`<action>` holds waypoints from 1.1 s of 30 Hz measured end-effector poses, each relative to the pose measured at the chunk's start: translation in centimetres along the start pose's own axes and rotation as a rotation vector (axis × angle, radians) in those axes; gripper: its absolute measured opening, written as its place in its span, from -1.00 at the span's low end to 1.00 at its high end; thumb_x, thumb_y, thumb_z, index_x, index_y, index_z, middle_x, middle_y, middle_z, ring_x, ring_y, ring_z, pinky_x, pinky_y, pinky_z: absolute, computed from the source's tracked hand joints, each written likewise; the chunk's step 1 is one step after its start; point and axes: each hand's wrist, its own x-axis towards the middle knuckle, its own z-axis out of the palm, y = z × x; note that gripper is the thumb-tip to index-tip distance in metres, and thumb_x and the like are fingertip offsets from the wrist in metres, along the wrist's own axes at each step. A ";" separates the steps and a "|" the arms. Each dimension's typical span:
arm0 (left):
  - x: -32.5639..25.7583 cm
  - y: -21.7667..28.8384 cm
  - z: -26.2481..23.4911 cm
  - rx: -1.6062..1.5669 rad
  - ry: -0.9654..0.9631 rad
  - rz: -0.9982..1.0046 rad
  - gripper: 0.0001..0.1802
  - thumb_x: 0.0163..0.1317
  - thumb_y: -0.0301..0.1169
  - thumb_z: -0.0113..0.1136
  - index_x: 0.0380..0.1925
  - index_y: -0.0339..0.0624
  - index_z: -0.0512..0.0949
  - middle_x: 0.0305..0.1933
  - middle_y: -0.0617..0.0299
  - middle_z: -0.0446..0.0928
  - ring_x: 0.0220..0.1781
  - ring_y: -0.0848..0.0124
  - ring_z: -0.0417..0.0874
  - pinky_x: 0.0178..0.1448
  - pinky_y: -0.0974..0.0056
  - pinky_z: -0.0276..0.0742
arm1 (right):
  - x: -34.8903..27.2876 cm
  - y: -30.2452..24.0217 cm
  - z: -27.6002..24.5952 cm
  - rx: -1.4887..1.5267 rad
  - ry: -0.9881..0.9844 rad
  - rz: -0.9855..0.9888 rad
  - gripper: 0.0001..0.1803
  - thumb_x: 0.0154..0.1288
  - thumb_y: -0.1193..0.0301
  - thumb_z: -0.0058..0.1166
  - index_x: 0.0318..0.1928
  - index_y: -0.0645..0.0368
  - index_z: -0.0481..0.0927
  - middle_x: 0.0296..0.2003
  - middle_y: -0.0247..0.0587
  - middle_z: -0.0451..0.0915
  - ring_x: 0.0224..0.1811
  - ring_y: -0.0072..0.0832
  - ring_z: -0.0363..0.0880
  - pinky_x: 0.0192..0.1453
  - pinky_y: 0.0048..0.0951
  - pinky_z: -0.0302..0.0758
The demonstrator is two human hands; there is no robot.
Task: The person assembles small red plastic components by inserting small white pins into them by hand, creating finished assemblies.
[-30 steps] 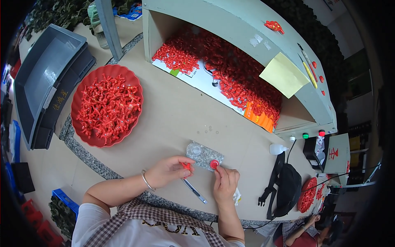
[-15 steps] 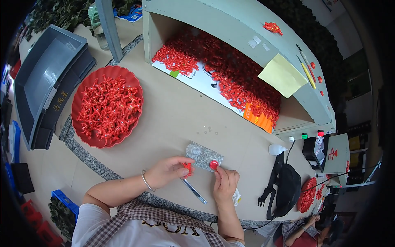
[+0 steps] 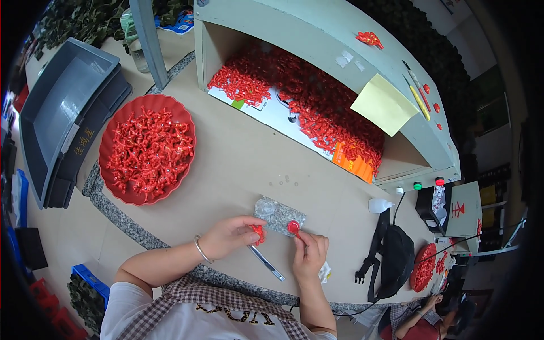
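Pinched between the thumb and fingers of my left hand (image 3: 231, 233) is a small glossy red figurine (image 3: 259, 233), partly covered by the fingers. My right hand (image 3: 310, 252) is closed, its fingertips at the near edge of a small round red cap (image 3: 293, 226). Whatever those fingers grip, if anything, is too small or hidden to make out. The cap rests on a speckled grey stone slab (image 3: 281, 213), beside a clear round dish (image 3: 264, 207). Below the left hand a slim blue-grey pen-like tool (image 3: 266, 263) lies on the table.
A red scalloped bowl (image 3: 190, 170) heaped with red figurines stands left, near a grey bin (image 3: 56, 107). Many more red pieces fill a pale green shelf unit (image 3: 317, 28). A white squeeze bottle (image 3: 379, 205) and black waist bag (image 3: 398, 258) lie right. Another person (image 3: 416, 323) sits lower right.
The view has shifted very slightly. Both hands keep nearly the same place, the left still holding the red figurine and the right still at the red cap.
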 end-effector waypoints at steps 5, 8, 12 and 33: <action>0.0 -0.3 -0.3 0.006 0.014 0.015 -0.64 0.25 -0.46 0.03 0.05 -0.27 0.32 -0.08 0.15 0.48 -0.04 0.43 0.50 0.03 0.33 0.45 | -0.5 -0.5 -0.8 0.575 0.012 0.611 -0.84 0.03 0.60 0.16 -0.30 0.22 0.56 -0.42 -0.28 0.47 -0.33 -0.48 0.39 -0.23 -0.53 0.34; 0.1 -0.7 -0.3 -0.018 -0.019 0.051 -0.65 0.25 -0.47 0.02 0.03 -0.26 0.33 -0.07 0.15 0.48 -0.05 0.42 0.51 0.03 0.34 0.45 | 0.5 -2.3 -1.5 0.820 0.050 0.691 -0.86 0.05 0.59 0.16 -0.31 0.24 0.56 -0.41 -0.29 0.46 -0.32 -0.54 0.39 -0.21 -0.57 0.34; 0.0 -0.4 -0.1 -0.011 -0.012 0.070 -0.66 0.24 -0.48 0.03 0.02 -0.26 0.33 -0.07 0.14 0.48 -0.05 0.41 0.52 0.03 0.32 0.46 | 1.7 -5.1 -1.1 0.791 0.076 0.552 -0.85 0.01 0.58 0.19 -0.34 0.23 0.55 -0.42 -0.27 0.47 -0.33 -0.48 0.40 -0.23 -0.54 0.34; -0.4 -0.3 0.0 0.174 0.096 0.283 -0.77 0.14 -0.60 0.11 -0.15 -0.29 0.49 -0.08 0.11 0.49 -0.07 0.41 0.53 0.01 0.34 0.50 | 0.8 -6.0 2.5 0.550 -0.017 0.230 -0.81 -0.04 0.59 0.22 -0.34 0.23 0.56 -0.45 -0.24 0.49 -0.40 -0.40 0.40 -0.29 -0.48 0.33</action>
